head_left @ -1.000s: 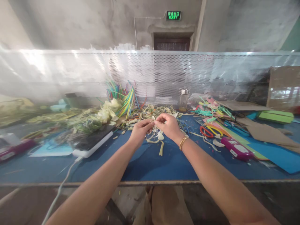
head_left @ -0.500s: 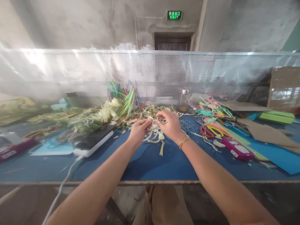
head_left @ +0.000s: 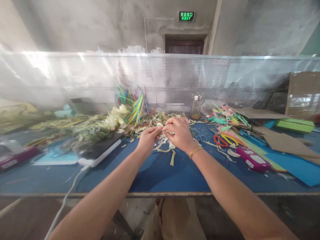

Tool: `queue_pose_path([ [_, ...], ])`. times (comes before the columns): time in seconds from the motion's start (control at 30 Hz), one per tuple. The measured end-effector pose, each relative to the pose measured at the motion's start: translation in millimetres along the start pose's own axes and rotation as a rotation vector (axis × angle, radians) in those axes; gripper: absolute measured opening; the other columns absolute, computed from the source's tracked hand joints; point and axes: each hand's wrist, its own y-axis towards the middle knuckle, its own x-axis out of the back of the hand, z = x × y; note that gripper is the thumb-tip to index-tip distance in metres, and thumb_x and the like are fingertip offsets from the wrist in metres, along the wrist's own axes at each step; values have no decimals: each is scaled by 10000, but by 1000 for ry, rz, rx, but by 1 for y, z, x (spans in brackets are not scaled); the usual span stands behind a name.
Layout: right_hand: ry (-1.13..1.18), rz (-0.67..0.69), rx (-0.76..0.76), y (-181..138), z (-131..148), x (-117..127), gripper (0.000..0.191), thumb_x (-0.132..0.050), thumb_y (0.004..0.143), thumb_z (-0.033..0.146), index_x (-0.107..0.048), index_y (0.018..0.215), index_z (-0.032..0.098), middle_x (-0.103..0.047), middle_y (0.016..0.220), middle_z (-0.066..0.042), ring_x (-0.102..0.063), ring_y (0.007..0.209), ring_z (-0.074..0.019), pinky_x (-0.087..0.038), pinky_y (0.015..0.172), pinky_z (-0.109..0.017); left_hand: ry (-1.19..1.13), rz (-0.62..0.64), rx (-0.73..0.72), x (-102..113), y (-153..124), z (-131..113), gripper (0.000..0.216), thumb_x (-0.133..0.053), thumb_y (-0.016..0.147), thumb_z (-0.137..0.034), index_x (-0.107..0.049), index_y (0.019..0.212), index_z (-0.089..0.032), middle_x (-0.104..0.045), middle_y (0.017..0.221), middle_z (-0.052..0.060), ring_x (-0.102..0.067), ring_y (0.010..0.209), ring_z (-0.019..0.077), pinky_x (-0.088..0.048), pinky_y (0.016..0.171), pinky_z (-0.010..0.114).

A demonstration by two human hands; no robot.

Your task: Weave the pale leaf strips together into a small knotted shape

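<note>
My left hand [head_left: 148, 137] and my right hand [head_left: 178, 132] meet above the middle of the blue table [head_left: 160, 173]. Both pinch the same small cream paper piece [head_left: 163, 130] between thumb and fingers. Pale strips [head_left: 168, 146] hang from it down onto the table. My right wrist wears a gold bracelet [head_left: 195, 152]. Just behind my hands lies a heap of cream paper scraps [head_left: 160, 120].
A white tablet with a cable [head_left: 98, 152] lies at left beside cream flowers and coloured strips [head_left: 131, 105]. A glass jar [head_left: 196, 107] stands by the perforated metal screen [head_left: 160, 80]. Red scissors [head_left: 221, 140], a pink device [head_left: 252, 159], coloured sheets and cardboard [head_left: 285, 141] lie at right.
My hands have shifted slightly away from me and lowered toward the scrap heap. My right hand's fingers have curled over the cream piece. Nothing else has moved.
</note>
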Motion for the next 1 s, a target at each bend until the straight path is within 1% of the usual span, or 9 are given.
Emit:
queue_pose_path([
  [0.17,55,-16,17,1,1,0,124,-575,839,307,-656,755,265,-614,969,-9,-470,960,-204,-275,901,-406,36,6,-18,1,0,1,254,-745,643,-379,-676,694,-139,-500,561,-17,-385,492,54,-280,462,189],
  [0.23,168,-62,-66,1,-1,-4,108,-594,822,316,-638,754,244,-620,929,-21,-495,938,-199,-315,884,-391,93,13,-51,1,0,1,248,-738,650,-377,-677,697,-140,-505,565,-16,-390,506,61,-288,481,196],
  [0.37,536,-129,-330,-2,-7,-17,140,-592,797,336,-590,746,206,-608,808,-21,-541,794,-161,-415,778,-328,223,45,-123,1,1,2,241,-701,692,-381,-684,747,-147,-510,588,-15,-388,533,74,-292,504,209],
  [0.53,904,-46,-547,-4,-11,-27,157,-619,750,340,-576,760,189,-597,742,-2,-538,687,-123,-439,680,-277,300,104,-181,0,0,-2,218,-664,730,-361,-679,805,-156,-483,565,-28,-393,533,84,-295,509,217],
  [0.67,1091,115,-588,-3,-12,-25,176,-626,745,357,-619,800,190,-629,786,-11,-560,727,-124,-445,709,-280,318,126,-194,0,0,-4,207,-664,727,-353,-676,786,-154,-508,587,-23,-400,535,83,-304,512,216],
  [0.73,1094,144,-549,-2,-14,-22,181,-632,741,367,-632,795,194,-625,772,-4,-552,712,-119,-441,705,-282,320,121,-167,1,0,-4,209,-671,720,-360,-665,742,-152,-522,592,-18,-397,531,80,-303,508,212],
  [0.83,986,103,-470,-1,-16,-16,189,-659,723,373,-633,769,191,-618,754,-5,-546,705,-123,-437,710,-294,295,119,-98,1,0,-5,231,-686,704,-376,-641,694,-150,-552,613,-8,-405,525,75,-314,509,206],
  [0.93,858,70,-401,1,-18,-10,193,-664,725,372,-616,709,186,-606,724,-7,-537,700,-126,-427,716,-300,239,140,-57,0,-1,-6,233,-695,698,-375,-635,746,-155,-578,653,-5,-420,524,67,-330,511,198],
  [1.0,835,41,-403,2,-19,-7,203,-656,733,373,-593,678,188,-581,687,6,-512,666,-116,-416,686,-290,227,155,-60,-1,-1,-5,233,-713,681,-351,-627,785,-161,-577,651,-13,-432,519,65,-341,508,195],
])
